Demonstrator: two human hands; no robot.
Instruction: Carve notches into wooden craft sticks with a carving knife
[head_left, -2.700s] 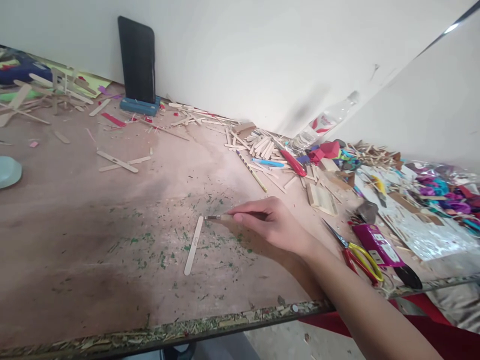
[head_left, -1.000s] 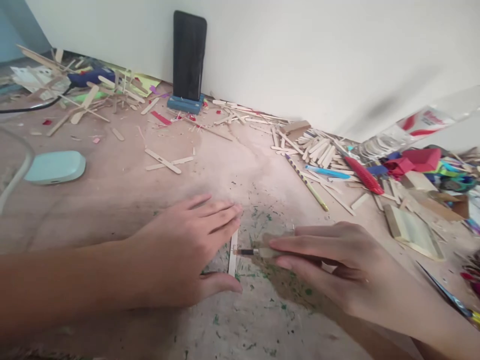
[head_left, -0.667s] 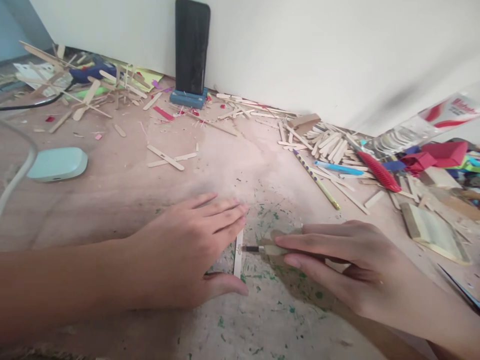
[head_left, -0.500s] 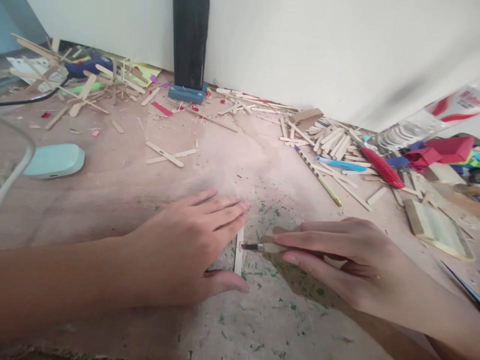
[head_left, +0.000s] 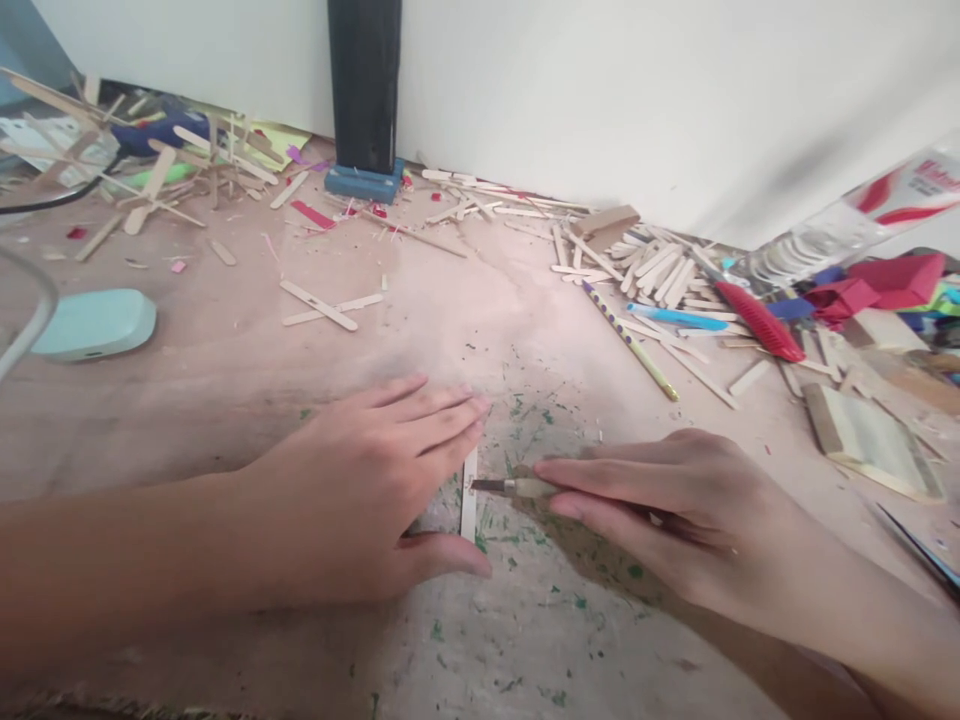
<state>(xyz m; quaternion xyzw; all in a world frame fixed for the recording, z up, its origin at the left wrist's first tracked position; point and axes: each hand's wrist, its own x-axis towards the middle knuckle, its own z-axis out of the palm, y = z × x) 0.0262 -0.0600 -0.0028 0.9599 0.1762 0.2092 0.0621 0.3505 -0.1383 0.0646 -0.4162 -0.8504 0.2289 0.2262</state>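
Observation:
A narrow wooden craft stick lies on the worktable with a small cut mark near its middle. Over its far end rests my left hand, palm down and fingers stretched out flat, while the thumb lies by the near end. My right hand pinches a craft knife with a pale handle. The knife's blade comes in from the right and its tip touches the stick at the mark. Part of the stick is hidden under my left fingers.
A crossed pair of sticks lies beyond my left hand. A pencil, a blue pen, a red-handled tool and a wooden block are on the right. A mint case sits left, below a stick pile.
The whole view has shifted slightly, so everything sits a little further left. The blade tip stays at the mark on the stick, and both hands keep nearly the same pose.

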